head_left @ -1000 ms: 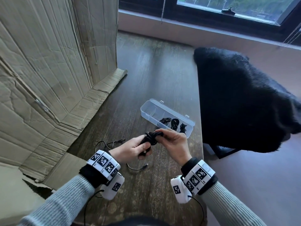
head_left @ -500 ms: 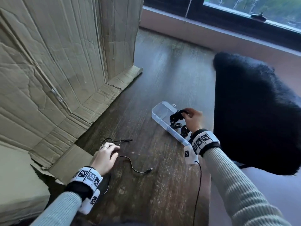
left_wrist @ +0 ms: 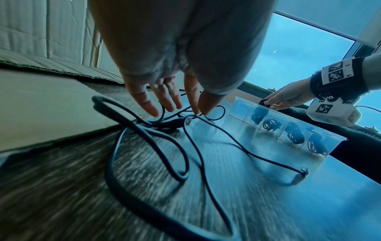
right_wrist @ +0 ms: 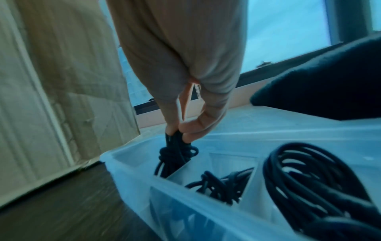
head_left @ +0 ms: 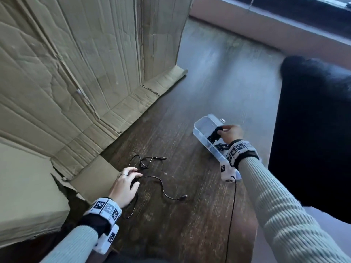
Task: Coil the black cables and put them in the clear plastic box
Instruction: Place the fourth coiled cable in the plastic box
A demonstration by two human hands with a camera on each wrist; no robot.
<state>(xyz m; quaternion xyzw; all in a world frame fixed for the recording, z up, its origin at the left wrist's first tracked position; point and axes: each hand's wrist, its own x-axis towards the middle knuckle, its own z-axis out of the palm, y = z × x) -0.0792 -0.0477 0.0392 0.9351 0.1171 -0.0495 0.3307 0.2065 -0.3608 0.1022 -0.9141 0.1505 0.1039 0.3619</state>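
The clear plastic box (head_left: pixel 201 124) (left_wrist: pixel 239 106) (right_wrist: pixel 132 153) lies on the dark wooden table near its right edge. My right hand (head_left: pixel 228 132) (right_wrist: pixel 181 128) pinches a coiled black cable (head_left: pixel 214 135) (right_wrist: pixel 175 156) that hangs partly inside one compartment. Other coiled cables (left_wrist: pixel 292 133) (right_wrist: pixel 309 176) fill the nearer compartments. A loose black cable (head_left: pixel 161 186) (left_wrist: pixel 191 146) sprawls on the table. My left hand (head_left: pixel 127 179) (left_wrist: pixel 175 106) hovers over its tangle with straight, spread fingers, the tips at or just above the strands.
Flattened cardboard (head_left: pixel 76 73) stands along the left and covers the table's left side. A black furry chair (head_left: pixel 313 120) sits just right of the table edge. A window sill (head_left: pixel 284 29) runs along the back. A thin wire (head_left: pixel 232 215) trails from my right wrist camera.
A second ago both hands held the coil together. My right hand then carried it into the box, where it is now lower; my left hand moved down onto the loose cable.
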